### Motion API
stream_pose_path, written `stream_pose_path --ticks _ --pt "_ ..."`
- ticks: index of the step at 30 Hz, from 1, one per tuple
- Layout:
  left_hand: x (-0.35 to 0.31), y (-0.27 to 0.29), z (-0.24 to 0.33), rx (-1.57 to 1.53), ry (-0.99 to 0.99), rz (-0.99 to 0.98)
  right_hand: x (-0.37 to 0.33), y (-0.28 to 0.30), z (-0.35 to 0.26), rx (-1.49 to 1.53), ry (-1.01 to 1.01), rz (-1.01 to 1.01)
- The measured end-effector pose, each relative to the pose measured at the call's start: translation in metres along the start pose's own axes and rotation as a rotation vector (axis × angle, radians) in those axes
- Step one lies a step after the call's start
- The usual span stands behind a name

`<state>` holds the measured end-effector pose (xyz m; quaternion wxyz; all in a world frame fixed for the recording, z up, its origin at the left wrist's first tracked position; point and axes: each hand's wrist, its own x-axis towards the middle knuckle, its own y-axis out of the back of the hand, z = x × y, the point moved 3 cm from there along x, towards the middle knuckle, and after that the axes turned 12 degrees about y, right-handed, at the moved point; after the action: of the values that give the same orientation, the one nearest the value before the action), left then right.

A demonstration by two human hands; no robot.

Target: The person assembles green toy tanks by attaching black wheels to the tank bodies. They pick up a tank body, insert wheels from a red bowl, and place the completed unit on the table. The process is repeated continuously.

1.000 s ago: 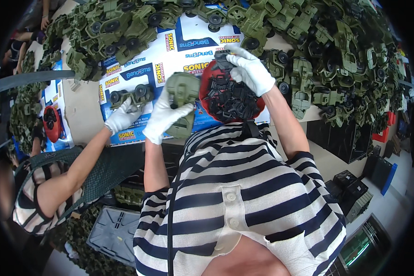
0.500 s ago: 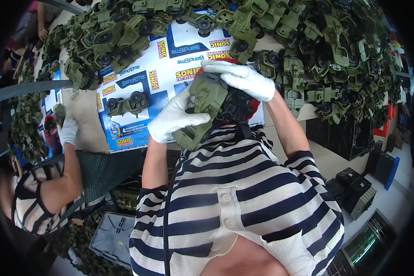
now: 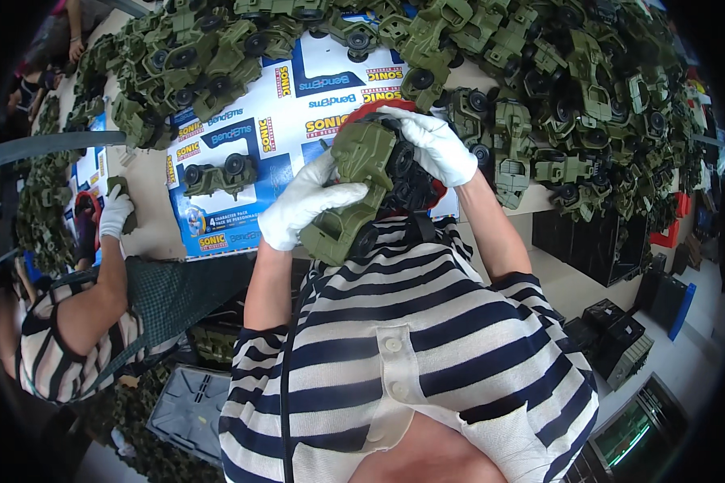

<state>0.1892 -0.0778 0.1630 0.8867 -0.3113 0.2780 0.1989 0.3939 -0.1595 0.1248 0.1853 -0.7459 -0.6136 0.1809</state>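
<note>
Nearest the camera, above the striped shirt (image 3: 395, 338), the white-gloved left hand (image 3: 306, 201) has its fingers wrapped around the body of an olive-green toy truck (image 3: 350, 189) held upright just off the table edge. The gloved right hand (image 3: 437, 145) lies with fingers curled over the truck's top, against black wheels (image 3: 400, 173) and a red part (image 3: 370, 113). Beyond, a second toy truck (image 3: 216, 175) rests on printed blue-and-white cardboard (image 3: 298, 97); a heap of green toy trucks (image 3: 572, 80) covers the far table.

Both white-gloved hands grip an olive-green toy truck body (image 3: 348, 193): the left hand (image 3: 306, 203) wraps its side, the right hand (image 3: 437, 145) presses black wheels (image 3: 401, 173) against it, above a red bowl (image 3: 368, 113). Green toy trucks (image 3: 556, 88) cover the table (image 3: 149, 209).
</note>
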Motion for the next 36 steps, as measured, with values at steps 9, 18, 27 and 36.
stream_pose_path --ticks 9,18,27,36 --pt "-0.002 -0.001 0.001 -0.015 -0.004 -0.028 0.002 0.012 0.003 -0.167 0.034 -0.094" --pt "0.051 -0.029 -0.025 0.015 -0.46 0.212 0.02 -0.012 -0.006 -0.313 0.17 0.102" --pt "0.055 -0.016 -0.017 0.186 -0.85 0.344 -0.005 -0.045 -0.013 -0.817 0.611 0.044" --pt "0.044 -0.024 -0.016 0.351 -0.76 0.54 -0.025 -0.031 0.007 -0.77 0.37 0.258"
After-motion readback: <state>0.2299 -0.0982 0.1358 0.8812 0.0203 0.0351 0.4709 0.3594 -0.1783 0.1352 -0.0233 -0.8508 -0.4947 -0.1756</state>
